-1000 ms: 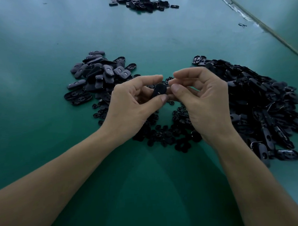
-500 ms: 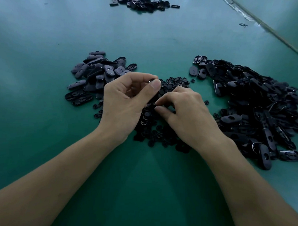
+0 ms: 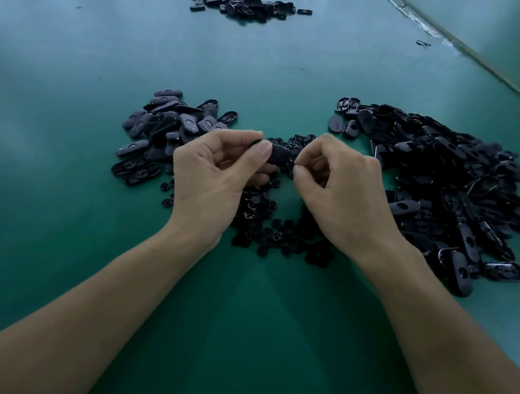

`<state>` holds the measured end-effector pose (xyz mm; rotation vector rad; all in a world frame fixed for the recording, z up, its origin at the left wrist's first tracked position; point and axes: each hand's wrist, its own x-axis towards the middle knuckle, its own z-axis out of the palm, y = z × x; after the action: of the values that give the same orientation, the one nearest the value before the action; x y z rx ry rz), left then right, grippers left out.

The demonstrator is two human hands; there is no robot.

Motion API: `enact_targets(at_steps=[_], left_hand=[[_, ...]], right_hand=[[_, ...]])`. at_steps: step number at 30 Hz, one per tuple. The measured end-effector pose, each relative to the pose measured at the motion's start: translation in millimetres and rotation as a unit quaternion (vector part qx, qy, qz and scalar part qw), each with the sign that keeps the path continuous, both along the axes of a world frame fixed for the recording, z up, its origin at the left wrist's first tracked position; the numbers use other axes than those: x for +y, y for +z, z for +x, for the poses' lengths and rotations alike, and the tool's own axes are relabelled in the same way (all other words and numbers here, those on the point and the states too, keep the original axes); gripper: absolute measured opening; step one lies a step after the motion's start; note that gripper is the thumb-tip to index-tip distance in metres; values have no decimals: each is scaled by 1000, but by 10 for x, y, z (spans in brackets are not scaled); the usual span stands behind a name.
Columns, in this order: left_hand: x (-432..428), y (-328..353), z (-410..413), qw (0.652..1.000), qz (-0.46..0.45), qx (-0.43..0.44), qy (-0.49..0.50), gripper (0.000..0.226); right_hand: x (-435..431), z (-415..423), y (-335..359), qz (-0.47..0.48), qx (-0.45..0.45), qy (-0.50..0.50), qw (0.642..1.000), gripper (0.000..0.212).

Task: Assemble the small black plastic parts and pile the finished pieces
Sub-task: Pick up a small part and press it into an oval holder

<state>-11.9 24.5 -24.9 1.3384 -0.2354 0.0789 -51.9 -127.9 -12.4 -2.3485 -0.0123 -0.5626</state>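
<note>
My left hand [image 3: 213, 181] grips a black oval plastic shell [image 3: 279, 158] between thumb and fingers, above the middle of the table. My right hand [image 3: 338, 187] hovers just right of it with thumb and forefinger pinched together; whatever small piece sits between them is hidden. Under both hands lies a heap of small round black inserts [image 3: 272, 229]. A pile of oval pieces [image 3: 169, 126] lies at the left. A larger pile of black oval shells [image 3: 449, 182] spreads at the right.
The green table [image 3: 258, 331] stretches around the piles. Another small pile of black parts [image 3: 244, 5] lies at the far edge. A seam with a strip [image 3: 461, 48] runs diagonally at the far right, with one stray part [image 3: 423, 43] beside it.
My right hand dipped into the heap of small inserts half a second ago and has risen again with fingertips pinched, back beside the shell that my left hand still holds.
</note>
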Motion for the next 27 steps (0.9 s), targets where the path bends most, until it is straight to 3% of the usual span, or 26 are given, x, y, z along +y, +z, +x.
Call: enact_targets(at_steps=[5, 11, 21, 27], left_hand=[[-2, -5, -5, 1000, -7, 19, -4, 8], [3, -23, 2, 1000, 13, 14, -2, 9], [1, -26, -12, 999, 42, -9, -20, 13], [15, -44, -10, 997, 65, -40, -22, 18]], right_hand=[[-40, 3, 29, 27, -44, -17, 998, 15], [20, -16, 49, 81, -78, 2, 994, 11], [57, -7, 32, 161, -35, 29, 986, 18], [68, -11, 26, 161, -44, 33, 985, 18]])
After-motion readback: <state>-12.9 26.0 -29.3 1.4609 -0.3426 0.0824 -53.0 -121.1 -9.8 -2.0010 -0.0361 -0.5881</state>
